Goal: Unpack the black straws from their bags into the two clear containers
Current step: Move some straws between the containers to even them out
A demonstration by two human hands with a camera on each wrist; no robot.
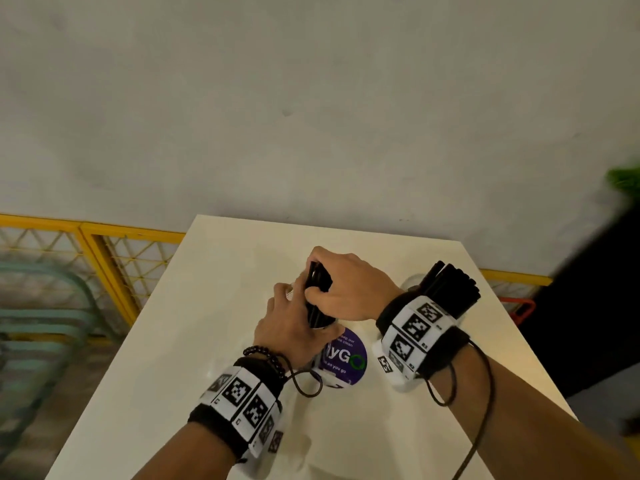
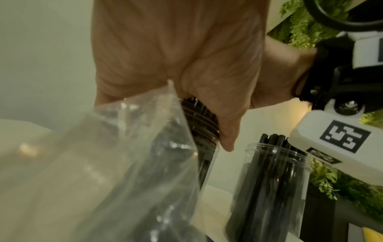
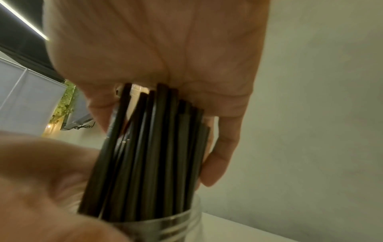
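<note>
A bundle of black straws [image 1: 317, 278] stands in a clear container [image 2: 201, 124] at the middle of the white table [image 1: 194, 323]. My right hand [image 1: 349, 289] grips the tops of these straws [image 3: 149, 155] from above, palm over them, while their lower ends sit inside the container's rim [image 3: 165, 224]. My left hand [image 1: 291, 323] is wrapped round that container's threaded neck. A clear plastic bag [image 2: 134, 163] hangs in front of the left palm [image 2: 186, 57]; which fingers hold it is hidden. A second clear container [image 2: 269, 188] full of black straws [image 1: 453, 282] stands to the right, behind my right wrist.
A round purple sticker [image 1: 343, 355] lies on the table just in front of the hands. A yellow mesh railing [image 1: 104, 251] runs behind the table on the left. Green foliage [image 2: 323, 176] hangs at the right. Cables trail from both wrist units.
</note>
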